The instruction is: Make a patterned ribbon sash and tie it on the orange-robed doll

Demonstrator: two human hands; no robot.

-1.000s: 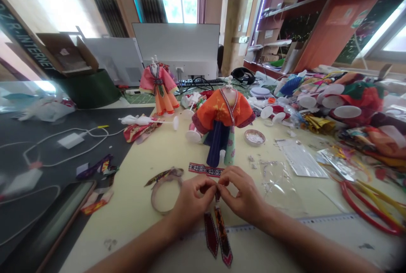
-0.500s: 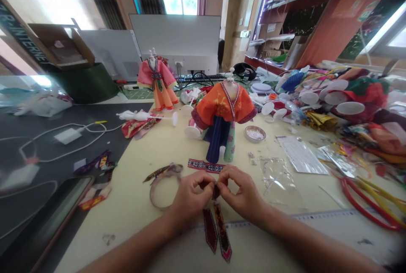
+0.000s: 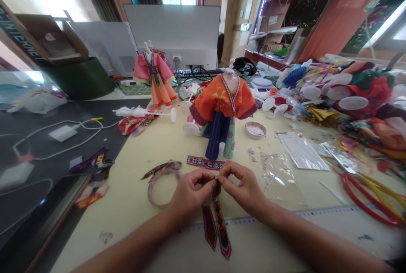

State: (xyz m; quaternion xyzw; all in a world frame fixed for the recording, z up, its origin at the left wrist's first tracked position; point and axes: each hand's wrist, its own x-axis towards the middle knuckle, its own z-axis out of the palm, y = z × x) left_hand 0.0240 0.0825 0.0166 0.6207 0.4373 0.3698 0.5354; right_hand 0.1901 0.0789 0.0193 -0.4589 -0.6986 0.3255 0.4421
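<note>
Left hand [image 3: 192, 191] pinching the ribbon [image 3: 218, 213] near its top; right hand [image 3: 242, 185] seems to too, fingertips blurry.

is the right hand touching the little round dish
Apart: the head view shows bare cream tabletop between the right hand and the round dish.

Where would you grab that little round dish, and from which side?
Probably by the dish's rim, at opposite edges, with the right hand once free, coming from the right: it's open, holding white bits, so keep it level; the orange-dressed doll stands to its left.
</note>
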